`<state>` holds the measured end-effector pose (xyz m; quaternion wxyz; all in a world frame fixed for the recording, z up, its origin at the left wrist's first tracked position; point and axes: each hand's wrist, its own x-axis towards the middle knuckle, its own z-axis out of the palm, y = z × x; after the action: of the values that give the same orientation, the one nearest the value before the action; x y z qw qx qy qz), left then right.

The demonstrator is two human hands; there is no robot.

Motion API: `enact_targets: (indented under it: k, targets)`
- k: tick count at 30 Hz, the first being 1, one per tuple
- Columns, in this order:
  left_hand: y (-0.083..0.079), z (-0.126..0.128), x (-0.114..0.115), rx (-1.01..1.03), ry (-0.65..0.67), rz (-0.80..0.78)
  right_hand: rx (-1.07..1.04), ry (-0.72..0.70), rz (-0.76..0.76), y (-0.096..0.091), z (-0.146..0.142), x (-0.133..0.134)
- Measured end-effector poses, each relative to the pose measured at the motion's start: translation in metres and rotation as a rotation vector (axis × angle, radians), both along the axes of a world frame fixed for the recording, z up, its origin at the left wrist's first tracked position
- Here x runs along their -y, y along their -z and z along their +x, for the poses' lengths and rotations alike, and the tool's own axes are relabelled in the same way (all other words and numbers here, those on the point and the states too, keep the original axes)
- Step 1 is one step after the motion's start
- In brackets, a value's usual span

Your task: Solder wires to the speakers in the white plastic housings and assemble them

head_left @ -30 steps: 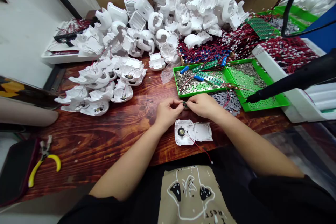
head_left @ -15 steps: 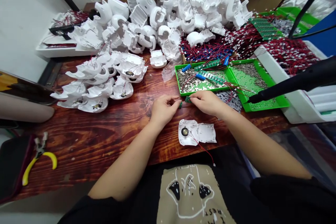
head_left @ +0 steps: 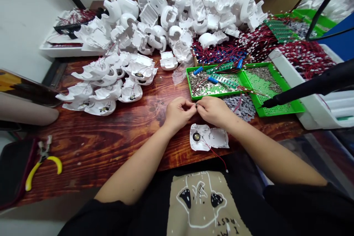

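My left hand (head_left: 178, 112) and my right hand (head_left: 213, 110) meet above the wooden table (head_left: 132, 147), fingertips pinching tiny green circuit board pieces (head_left: 196, 106) that my fingers mostly hide. Just below them lies an opened white plastic shell (head_left: 209, 137) in two halves, with a round metal speaker (head_left: 196, 136) in one half. A thin red wire (head_left: 217, 157) trails from it towards my shirt. Neither hand touches the shell.
Ahead, a heap of white plastic shells (head_left: 110, 84) fills the table's left and back. Green trays of metal bits (head_left: 215, 84) and tangled red wires (head_left: 221, 53) lie to the right, with a black soldering iron (head_left: 312, 86) above the right tray. Yellow-handled pliers (head_left: 42, 164) rest at left.
My hands, slightly apart half a second ago with a green piece in each, have closed together again. The head view has shifted a little.
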<state>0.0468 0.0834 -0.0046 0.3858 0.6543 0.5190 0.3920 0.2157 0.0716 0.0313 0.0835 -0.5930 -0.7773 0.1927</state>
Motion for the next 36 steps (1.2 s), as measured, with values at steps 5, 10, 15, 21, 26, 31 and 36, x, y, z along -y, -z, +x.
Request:
enact_targets:
  k: [5, 10, 15, 21, 26, 31, 36]
  targets:
    - [-0.005, 0.004, 0.006, -0.051, -0.114, 0.013, -0.02, 0.107, 0.012, 0.003, -0.003, 0.001]
    - [-0.006, -0.001, 0.006, -0.08, -0.152, -0.046, -0.1, 0.116, -0.051, 0.006, 0.015, -0.008]
    - [-0.007, -0.006, 0.003, -0.115, -0.123, -0.106, -0.178, 0.036, -0.161, 0.003, 0.022, -0.011]
    - [-0.008, -0.003, 0.005, -0.049, -0.011, -0.099, -0.187, -0.039, -0.207, -0.008, 0.012, -0.013]
    - [-0.005, -0.003, 0.005, 0.029, -0.012, -0.149, -0.204, -0.041, -0.209, -0.009, 0.006, -0.015]
    - [-0.004, -0.004, 0.003, 0.108, -0.017, -0.199, -0.268, 0.079, -0.213, -0.006, 0.008, -0.015]
    - [0.003, -0.005, -0.001, 0.172, -0.006, -0.25, -0.308, 0.162, -0.244, -0.006, 0.01, -0.015]
